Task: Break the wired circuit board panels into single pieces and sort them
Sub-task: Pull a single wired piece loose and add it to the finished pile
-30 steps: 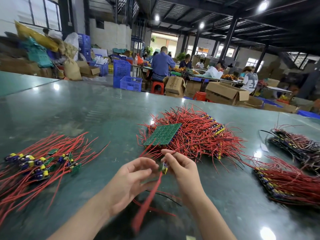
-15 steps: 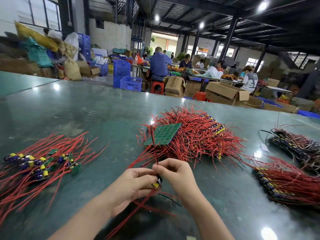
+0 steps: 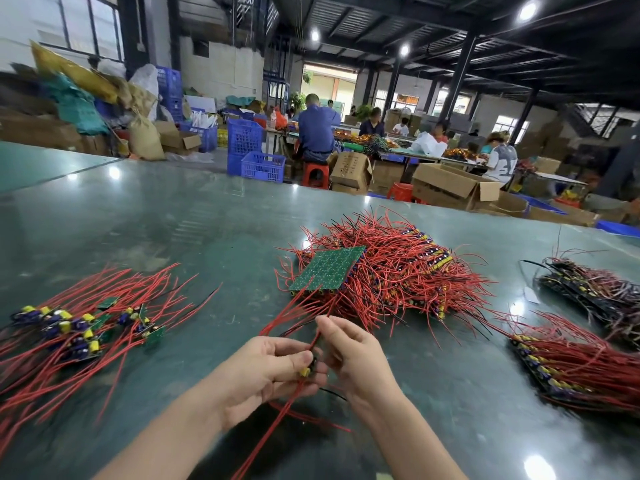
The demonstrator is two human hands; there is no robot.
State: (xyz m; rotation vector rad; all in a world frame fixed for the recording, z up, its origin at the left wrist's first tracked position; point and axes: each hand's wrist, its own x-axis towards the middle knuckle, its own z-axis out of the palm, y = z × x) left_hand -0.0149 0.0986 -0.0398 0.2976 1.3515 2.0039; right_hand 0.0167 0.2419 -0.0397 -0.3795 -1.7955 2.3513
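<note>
No brand, label or other writing can be read: the print on the cardboard box (image 3: 350,170) at twelve o'clock behind the table is too small to make out.

The task's thing is a small wired circuit board piece (image 3: 309,366), with a yellow component and a dark body, held above the green table (image 3: 173,230) at about six o'clock, low in the middle of the view. Red wires (image 3: 277,415) run from it both up toward the pile and down toward the person. The left hand (image 3: 263,372) is closed around the piece, thumb on top. The right hand (image 3: 353,355) pinches a red wire just above the piece between thumb and forefinger, the other fingers curled.

At one o'clock lies a heap of unbroken wired panels (image 3: 398,268), with one green panel (image 3: 329,268) lying solder side up on its near left edge. At nine o'clock lie the separated single pieces (image 3: 83,327), each with yellow and purple parts and long red leads. At three o'clock two more rows of wired boards (image 3: 571,362) lie well apart from the hands.

Compared with half a second ago, the hands sit a little closer to the person, and the wire that stood upright between them now leans toward the right hand's fingertips. The piles lie as before.
</note>
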